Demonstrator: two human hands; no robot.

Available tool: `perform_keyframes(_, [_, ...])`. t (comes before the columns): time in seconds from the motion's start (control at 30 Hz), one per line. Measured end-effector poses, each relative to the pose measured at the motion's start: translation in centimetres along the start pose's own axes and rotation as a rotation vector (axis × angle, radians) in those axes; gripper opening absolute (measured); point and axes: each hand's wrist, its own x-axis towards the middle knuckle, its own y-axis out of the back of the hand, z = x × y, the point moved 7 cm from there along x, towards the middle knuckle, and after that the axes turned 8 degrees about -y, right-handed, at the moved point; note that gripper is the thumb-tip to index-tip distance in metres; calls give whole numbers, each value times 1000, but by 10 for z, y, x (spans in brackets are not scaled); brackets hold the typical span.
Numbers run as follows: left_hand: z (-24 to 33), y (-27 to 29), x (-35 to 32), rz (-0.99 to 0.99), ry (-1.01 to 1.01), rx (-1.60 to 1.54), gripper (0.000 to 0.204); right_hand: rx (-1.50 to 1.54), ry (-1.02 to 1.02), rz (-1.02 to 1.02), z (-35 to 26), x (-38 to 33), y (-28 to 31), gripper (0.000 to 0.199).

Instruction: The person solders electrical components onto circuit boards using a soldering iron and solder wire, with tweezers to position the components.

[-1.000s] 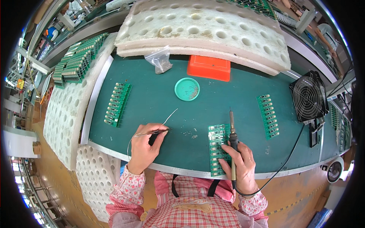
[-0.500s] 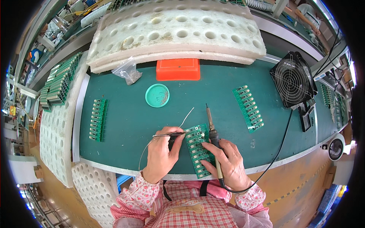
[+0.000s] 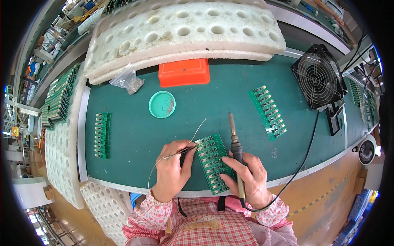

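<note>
Near the front edge of the bench lies a green circuit board panel (image 3: 210,163) bearing rows of small white parts. Tweezers (image 3: 184,150) are pinched in my left hand (image 3: 170,171), their tips at the panel's upper left corner. The same hand has a thin solder wire (image 3: 199,128) running through it, its free end curving up above the panel. My right hand (image 3: 253,180) grips a soldering iron (image 3: 236,148) with its tip pointing away from me, raised off the panel. Thumb and index finger of that hand rest on the panel's right edge.
Another panel (image 3: 267,112) lies to the right, and one (image 3: 102,135) to the left. Behind are a green dish (image 3: 152,107) of small parts, a red box (image 3: 184,74), a plastic bag (image 3: 128,80) and white foam (image 3: 180,47). A fan (image 3: 316,80) stands right; the iron's cord (image 3: 305,158) curves below it.
The whole view has shifted slightly. Both hands keep their holds, and the panel stays between them with only a slight turn. The iron's tip has swung a little to the right.
</note>
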Motion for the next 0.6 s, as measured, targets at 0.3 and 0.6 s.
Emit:
perform_keyframes(0.3, [0, 0, -2, 8, -52, 24, 25, 35, 35, 125, -1, 0, 11, 50])
perform_keyframes(0.6, [1, -1, -2, 8, -58, 21, 21, 268, -57, 274, 6, -4, 22, 18])
